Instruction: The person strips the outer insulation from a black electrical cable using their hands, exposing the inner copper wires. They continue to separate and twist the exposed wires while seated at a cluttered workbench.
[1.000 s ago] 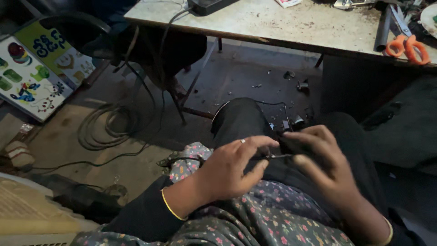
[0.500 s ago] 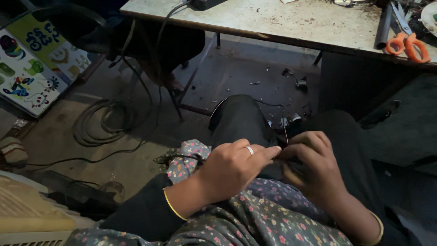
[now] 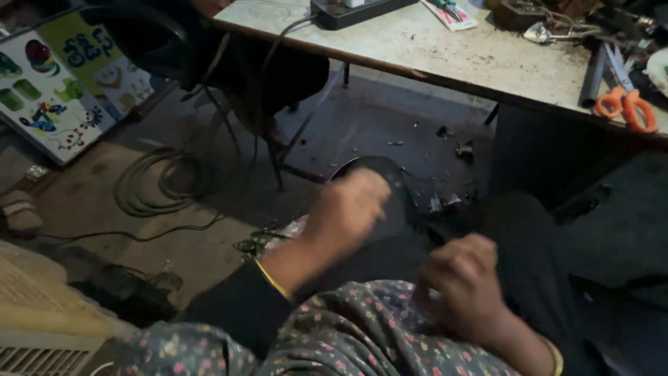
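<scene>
My left hand [image 3: 348, 209] is raised over my left knee, motion-blurred, with its fingers curled; I cannot tell whether it holds anything. A thin yellow bangle sits at its wrist. My right hand [image 3: 463, 285] rests lower on my lap against the floral cloth [image 3: 362, 327], fingers closed in a loose fist, and nothing shows inside it. The two hands are apart, with my dark trouser knee [image 3: 417, 223] between them.
A worn table [image 3: 445, 56] stands ahead with a black power strip [image 3: 348, 10], orange-handled scissors [image 3: 630, 108] and tools at its right end. Coiled black cables [image 3: 167, 181] lie on the floor to the left, near a colourful printed board [image 3: 62, 90]. Small debris [image 3: 445, 202] lies under the table.
The hands were together over the lap, working a small dark part with a wire. Now they have separated: the left hand has swung up and left, and the right has dropped toward my body.
</scene>
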